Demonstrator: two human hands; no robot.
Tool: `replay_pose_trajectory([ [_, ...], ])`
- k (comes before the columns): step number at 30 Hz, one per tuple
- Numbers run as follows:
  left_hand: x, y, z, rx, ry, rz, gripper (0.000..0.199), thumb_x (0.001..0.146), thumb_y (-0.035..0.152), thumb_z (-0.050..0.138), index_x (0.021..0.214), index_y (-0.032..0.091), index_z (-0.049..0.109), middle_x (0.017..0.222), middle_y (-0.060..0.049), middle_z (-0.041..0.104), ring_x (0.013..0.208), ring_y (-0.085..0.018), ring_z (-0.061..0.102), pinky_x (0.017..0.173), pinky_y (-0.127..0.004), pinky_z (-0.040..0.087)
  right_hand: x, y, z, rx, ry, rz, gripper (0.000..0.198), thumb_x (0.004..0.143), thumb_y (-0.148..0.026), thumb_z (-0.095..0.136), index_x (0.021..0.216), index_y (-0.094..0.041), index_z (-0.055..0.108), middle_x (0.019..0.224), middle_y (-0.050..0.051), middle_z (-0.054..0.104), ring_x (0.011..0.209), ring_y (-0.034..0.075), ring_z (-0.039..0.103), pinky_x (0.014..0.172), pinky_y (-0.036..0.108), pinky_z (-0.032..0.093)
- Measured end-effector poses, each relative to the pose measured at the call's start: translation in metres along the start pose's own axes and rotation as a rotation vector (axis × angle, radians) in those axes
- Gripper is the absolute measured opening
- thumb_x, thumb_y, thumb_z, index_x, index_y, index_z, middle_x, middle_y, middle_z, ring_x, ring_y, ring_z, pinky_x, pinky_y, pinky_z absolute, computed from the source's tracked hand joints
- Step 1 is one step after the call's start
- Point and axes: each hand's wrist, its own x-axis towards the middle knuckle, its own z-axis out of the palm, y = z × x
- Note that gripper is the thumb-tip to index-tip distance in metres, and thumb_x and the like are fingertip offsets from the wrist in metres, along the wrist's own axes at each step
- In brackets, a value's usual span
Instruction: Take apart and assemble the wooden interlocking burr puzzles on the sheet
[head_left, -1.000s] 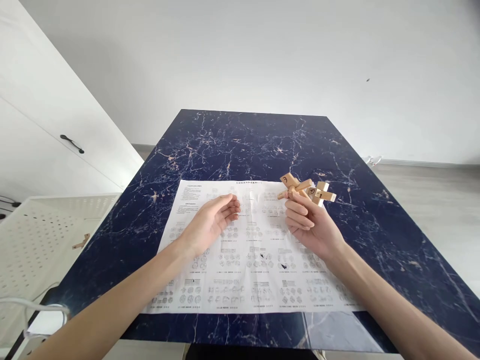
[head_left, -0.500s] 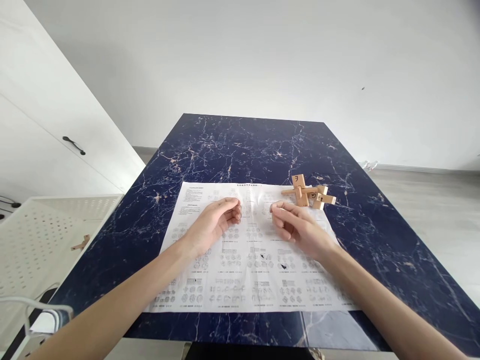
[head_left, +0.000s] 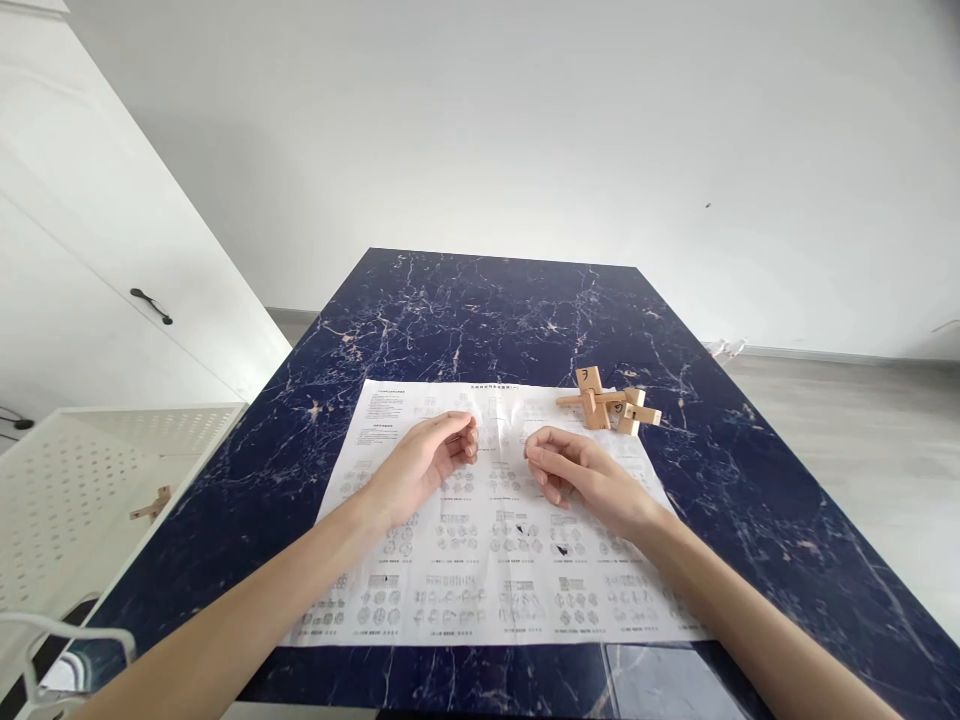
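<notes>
My left hand [head_left: 442, 447] rests on its side over a printed instruction sheet [head_left: 480, 575], loosely curled, with nothing in it. Facing it across a gap is my right hand [head_left: 574, 465], also relaxed and half curled, no object in its fingers. Rows of small diagrams cover the white sheet, which is creased and has a few small dark holes. Beyond my right hand, near the sheet's upper right corner, lies a cluster of interlocked wooden puzzle pieces [head_left: 598, 408] with black marks. Neither hand touches the wood.
The sheet lies on a dark blue marbled table [head_left: 480, 320]. To the left stands a white perforated cart [head_left: 67, 490] with another small wooden piece [head_left: 152, 503] in it. A white cabinet [head_left: 90, 220] is behind that. A pale wall [head_left: 510, 130] rises beyond the table.
My right hand has shifted slightly left and down, nearer my left hand. The whole scene sits a little lower as my head tilts up.
</notes>
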Motion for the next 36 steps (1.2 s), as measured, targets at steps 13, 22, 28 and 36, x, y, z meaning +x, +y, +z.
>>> replay_pose_trajectory([
  [13, -0.0027, 0.0029, 0.0026, 0.011, 0.009, -0.001, 0.027, 0.098, 0.040, 0.073, 0.083, 0.017, 0.066, 0.086, -0.002, 0.056, 0.079, -0.017, 0.052, 0.081, -0.034, 0.046, 0.0009, -0.0005, 0.0017, -0.004, -0.011, -0.004, 0.038, 0.098, -0.057, 0.076, 0.092, -0.022, 0.065, 0.072, -0.003, 0.058, 0.056, 0.011, 0.046, 0.056, 0.032, 0.033],
  [22, -0.0034, 0.0031, 0.0037, 0.015, 0.005, 0.004, 0.028, 0.097, 0.040, 0.073, 0.081, 0.018, 0.065, 0.085, -0.002, 0.055, 0.078, -0.017, 0.051, 0.080, -0.034, 0.046, 0.0013, -0.0015, 0.0027, -0.002, -0.004, 0.006, 0.038, 0.099, -0.058, 0.075, 0.091, -0.022, 0.064, 0.073, -0.003, 0.057, 0.058, 0.012, 0.046, 0.057, 0.032, 0.034],
  [28, -0.0032, 0.0018, 0.0021, 0.028, -0.004, 0.005, 0.029, 0.098, 0.041, 0.073, 0.082, 0.018, 0.066, 0.084, -0.002, 0.057, 0.079, -0.017, 0.052, 0.082, -0.035, 0.046, 0.0009, -0.0014, 0.0026, -0.003, -0.003, 0.006, 0.040, 0.098, -0.059, 0.075, 0.089, -0.022, 0.063, 0.073, -0.003, 0.057, 0.058, 0.012, 0.044, 0.057, 0.033, 0.034],
  [36, -0.0030, 0.0015, 0.0022, 0.035, -0.013, 0.004, 0.030, 0.098, 0.042, 0.073, 0.083, 0.018, 0.066, 0.084, -0.002, 0.057, 0.079, -0.017, 0.052, 0.082, -0.035, 0.046, 0.0023, -0.0008, 0.0019, 0.014, -0.004, 0.003, 0.039, 0.098, -0.058, 0.075, 0.089, -0.022, 0.063, 0.072, -0.003, 0.056, 0.057, 0.011, 0.044, 0.057, 0.032, 0.033],
])
